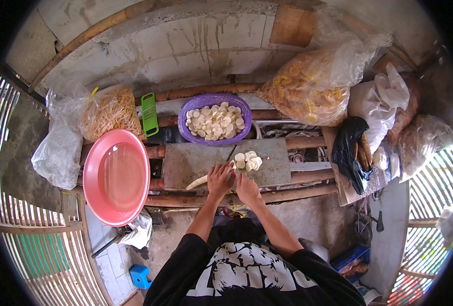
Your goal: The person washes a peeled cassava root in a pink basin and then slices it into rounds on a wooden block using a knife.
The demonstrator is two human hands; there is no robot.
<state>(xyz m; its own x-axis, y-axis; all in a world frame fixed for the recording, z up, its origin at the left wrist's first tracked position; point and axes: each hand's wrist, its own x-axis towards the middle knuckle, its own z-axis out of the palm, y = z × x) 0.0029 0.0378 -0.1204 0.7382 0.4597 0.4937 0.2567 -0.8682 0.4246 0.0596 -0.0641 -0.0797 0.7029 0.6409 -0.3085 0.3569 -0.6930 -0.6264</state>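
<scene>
Evidently, the long pale peeled root (pixel 197 182) lay across the near edge of the grey board (pixel 185 160), its tapered end pointing left and its other end under the left hand (pixel 219 179). That hand's fingers were pressed down over the root, holding it against the board. Just beside it, the fingers of the right hand (pixel 247 188) were curled around a tool (pixel 238 172), mostly hidden, whose kind I could not tell. Round white slices (pixel 248 161) sat in a loose heap just beyond the hands. The board rested on a bench (pixel 313 176) of bamboo poles. Past it stood an oval purple basin (pixel 183 113) full of similar slices. Near that basin, on its left, was a flat green slicer (pixel 149 115) beside a clear bag of yellowish strips (pixel 113 112). A pink basin (pixel 91 168) of liquid stood left of the board; a large bag of yellow chips (pixel 308 84) stood at the far right, near a black plastic bag (pixel 348 148).
</scene>
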